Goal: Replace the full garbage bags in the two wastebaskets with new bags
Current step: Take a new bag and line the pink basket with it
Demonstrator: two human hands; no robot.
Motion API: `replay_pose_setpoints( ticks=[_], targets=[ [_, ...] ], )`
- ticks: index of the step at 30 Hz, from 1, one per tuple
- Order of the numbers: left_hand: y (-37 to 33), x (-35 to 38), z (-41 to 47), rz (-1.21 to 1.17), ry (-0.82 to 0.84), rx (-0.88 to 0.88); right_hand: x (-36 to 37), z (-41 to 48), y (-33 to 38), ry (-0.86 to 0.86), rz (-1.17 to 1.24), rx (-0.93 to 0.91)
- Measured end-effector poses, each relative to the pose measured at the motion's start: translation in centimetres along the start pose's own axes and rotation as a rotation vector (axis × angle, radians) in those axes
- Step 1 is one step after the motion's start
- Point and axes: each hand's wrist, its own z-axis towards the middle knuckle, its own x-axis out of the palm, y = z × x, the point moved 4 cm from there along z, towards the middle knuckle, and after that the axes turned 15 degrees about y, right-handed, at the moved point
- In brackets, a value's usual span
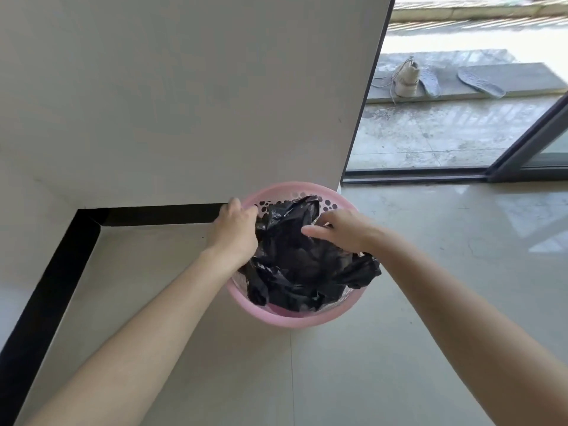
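Two bare forearms (138, 333) reach in from the bottom edge. The left hand (236, 232) curls its fingers (250, 212) round the black bag's edge at the basket's left rim. The right hand (341, 232) has bent fingers (322, 221) pinching crumpled plastic near the top. The black bag (295, 265) sits bunched inside the pink wastebasket (295, 321), which stands on the pale tiled floor (430, 287) against the wall (184, 87). Beyond the doorway lies a shoe (407, 79).

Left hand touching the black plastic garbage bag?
Touching. Head view: left hand grips the black plastic garbage bag at the rim of the pink plastic wastebasket.
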Motion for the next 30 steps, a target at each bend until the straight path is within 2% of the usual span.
replay_pose_setpoints(
  ticks=[1,3,6,8,11,13,15,18,20,23,25,27,29,30],
  targets=[
    [1.0,-0.4,0.2,-0.005,-0.091,0.001,-0.3,0.0,-0.3,-0.15,-0.01,0.007],
    [3.1,-1.3,0.3,-0.12,-0.148,-0.032,-0.9,-0.5,-0.8,-0.396,-0.086,0.077],
    [6.1,-2.3,0.6,-0.407,-0.026,-0.071,-2.3,-1.8,-2.5,-0.626,-0.069,0.176],
    [7.5,-2.7,0.7,-0.658,0.165,-0.023,-3.1,-2.4,-3.9,-0.676,-0.033,0.167],
    [8.6,-2.7,0.6,-1.068,0.464,0.047,-3.3,-2.0,-5.6,-0.586,-0.032,0.093],
    [9.2,-2.5,1.4,-1.208,0.459,0.051,-3.0,-1.7,-5.9,-0.559,-0.097,0.046],
    [9.4,-2.3,2.7,-1.155,0.29,0.017,-2.9,-1.3,-5.6,-0.605,-0.168,0.049],
    [8.0,-3.0,4.7,-0.581,-0.032,-0.01,-4.0,-0.6,-4.7,-0.695,-0.168,0.144],
    [6.6,-3.2,5.9,-0.299,-0.112,-0.025,-5.1,0.5,-4.6,-0.657,-0.097,0.267],
    [6.4,-2.4,8.1,-0.245,-0.089,-0.071,-5.7,2.8,-6.0,-0.462,0.069,0.429],
    [6.9,-0.6,9.0,-0.324,0.062,-0.102,-5.3,4.0,-7.1,-0.283,0.255,0.477],
    [7.4,1.6,9.1,-0.545,0.209,-0.144,-4.0,4.7,-7.6,-0.082,0.45,0.448],
    [7.7,3.0,8.4,-0.779,0.282,-0.198,-2.7,5.1,-8.3,0.002,0.622,0.438],
    [7.9,3.4,8.3,-0.793,0.306,-0.217,-2.2,5.2,-8.6,0.004,0.686,0.442]
  ],
)
